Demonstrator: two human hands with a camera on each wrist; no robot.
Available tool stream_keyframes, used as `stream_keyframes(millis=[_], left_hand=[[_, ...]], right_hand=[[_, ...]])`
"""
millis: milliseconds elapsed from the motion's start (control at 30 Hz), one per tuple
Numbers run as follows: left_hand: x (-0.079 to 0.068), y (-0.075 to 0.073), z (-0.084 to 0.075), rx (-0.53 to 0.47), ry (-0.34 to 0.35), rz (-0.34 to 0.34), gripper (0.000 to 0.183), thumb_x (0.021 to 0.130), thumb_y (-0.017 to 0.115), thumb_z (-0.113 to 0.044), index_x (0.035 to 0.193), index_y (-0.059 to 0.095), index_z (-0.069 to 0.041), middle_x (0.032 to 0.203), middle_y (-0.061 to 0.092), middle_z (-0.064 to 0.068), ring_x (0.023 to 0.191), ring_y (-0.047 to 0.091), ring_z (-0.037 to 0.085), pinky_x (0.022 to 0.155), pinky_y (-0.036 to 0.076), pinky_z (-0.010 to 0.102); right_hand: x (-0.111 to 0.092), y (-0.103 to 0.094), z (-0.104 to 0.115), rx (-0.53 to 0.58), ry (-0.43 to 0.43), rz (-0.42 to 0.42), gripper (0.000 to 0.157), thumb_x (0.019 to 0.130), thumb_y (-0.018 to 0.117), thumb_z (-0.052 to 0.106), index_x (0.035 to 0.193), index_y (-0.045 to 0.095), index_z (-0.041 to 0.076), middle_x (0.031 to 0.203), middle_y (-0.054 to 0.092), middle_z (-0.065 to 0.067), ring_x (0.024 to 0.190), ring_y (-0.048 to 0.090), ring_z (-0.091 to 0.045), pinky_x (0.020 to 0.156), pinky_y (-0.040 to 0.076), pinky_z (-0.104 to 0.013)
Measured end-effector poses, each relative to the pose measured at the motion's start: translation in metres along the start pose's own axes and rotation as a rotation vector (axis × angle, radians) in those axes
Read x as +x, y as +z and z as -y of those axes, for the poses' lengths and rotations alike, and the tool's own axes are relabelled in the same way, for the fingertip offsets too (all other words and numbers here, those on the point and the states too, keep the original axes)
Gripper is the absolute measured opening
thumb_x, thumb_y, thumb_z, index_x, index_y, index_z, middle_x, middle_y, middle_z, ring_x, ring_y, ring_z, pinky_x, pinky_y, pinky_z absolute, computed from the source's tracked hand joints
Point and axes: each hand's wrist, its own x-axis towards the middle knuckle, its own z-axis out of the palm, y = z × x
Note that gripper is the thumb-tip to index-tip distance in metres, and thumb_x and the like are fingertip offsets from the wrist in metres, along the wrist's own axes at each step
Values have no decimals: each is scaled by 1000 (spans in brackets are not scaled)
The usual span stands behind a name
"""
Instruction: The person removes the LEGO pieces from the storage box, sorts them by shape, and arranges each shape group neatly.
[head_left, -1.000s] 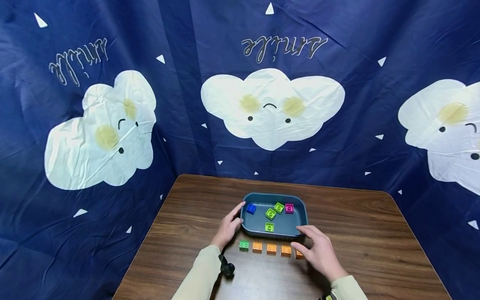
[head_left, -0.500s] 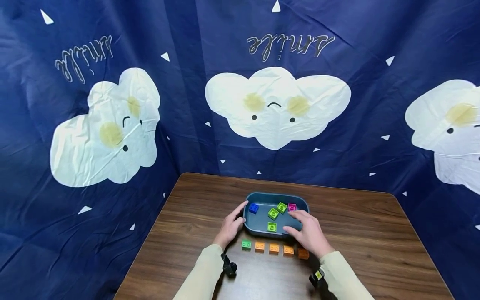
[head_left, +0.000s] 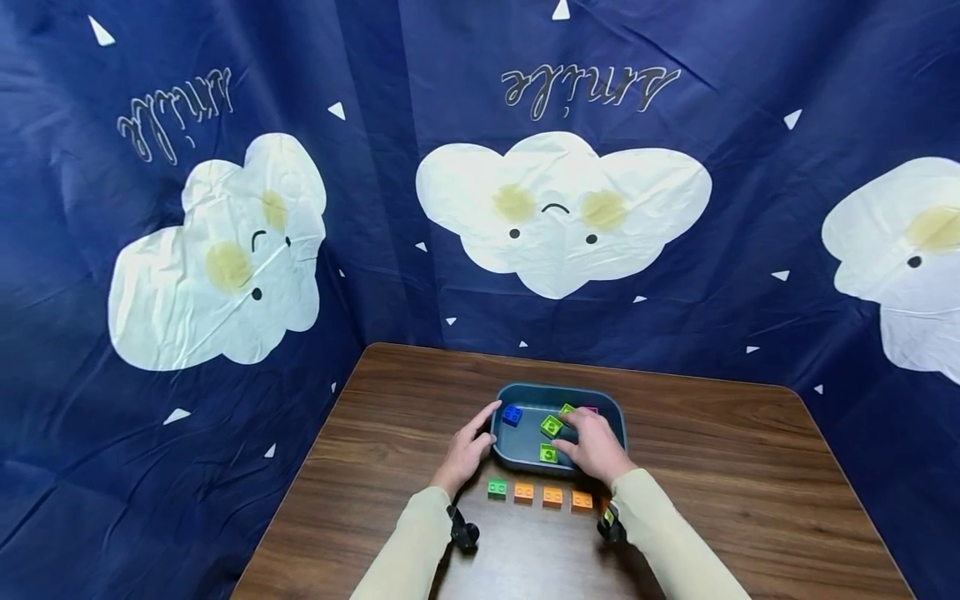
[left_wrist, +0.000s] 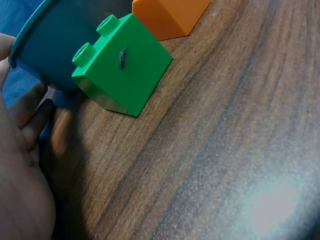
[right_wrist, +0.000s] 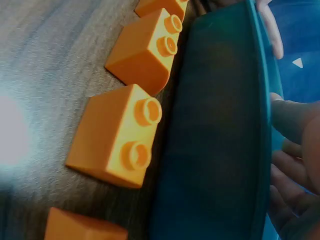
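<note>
A dark teal tray (head_left: 525, 468) lies on the table, holding a blue toy brick (head_left: 512, 415), several lime green bricks and a magenta one (head_left: 591, 409). My left hand (head_left: 463, 457) grips the tray's left end, index finger and thumb at its rim. Over the tray's right half, my right hand (head_left: 597, 446) reaches in, thumb and index finger apart. Its index fingertip is right at the farther lime brick (head_left: 567, 410); another lime brick (head_left: 551, 427) sits between thumb and index in this view. A third lime brick (head_left: 548, 453) lies near the front wall. My hand partly hides the magenta brick.
In front of the tray a row of bricks stands on the wooden table (head_left: 397, 417): one green brick (left_wrist: 122, 67), then several orange bricks (right_wrist: 117, 135). The rightmost orange one is mostly hidden by my right wrist. A dark blue curtain (head_left: 375, 208) with clouds surrounds the table.
My right hand has moved left, from the tray's front right corner to over the lime bricks. The left hand stays at the tray's left end. The head view has shifted slightly.
</note>
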Motion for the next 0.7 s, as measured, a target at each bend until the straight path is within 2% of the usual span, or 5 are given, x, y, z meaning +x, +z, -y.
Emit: stream_keyframes(millis=[133,333,467,567,700], left_hand=[[1,0,1,34,5,-9,67,96,57,-15,155,50,-45,152,55,-7,123,53,21,114,35,51],[-1,1,0,43,42,-15,66,95,58,-14,156,52,-38,157,52,-4,130,53,22,115,36,57],[-1,2,1,38,44,-19,66,94,58,-13,155,52,-39,154,55,-3,126,54,23,114,36,55],[0,2,3,41,43,-19,66,95,57,-14,155,51,-41,156,53,-4,135,52,22,117,35,56],[1,1,4,34,40,-17,67,95,57,-14,155,51,-43,160,48,-7,148,43,21,121,30,58]], right_hand=[[10,4,1,-35,0,5,48,90,84,23,128,72,-4,125,70,-19,116,66,-36,101,52,-53],[20,10,-1,-62,33,46,46,89,84,22,126,73,-4,125,70,-20,117,66,-37,102,52,-54],[23,14,-2,-81,42,59,46,88,86,22,123,73,-5,122,71,-21,115,67,-37,98,54,-52],[25,17,-2,-84,51,56,46,86,87,22,121,74,-5,120,71,-21,113,68,-36,97,55,-52],[30,19,0,-86,74,58,45,86,87,22,121,75,-4,119,72,-20,111,68,-34,97,55,-51]])
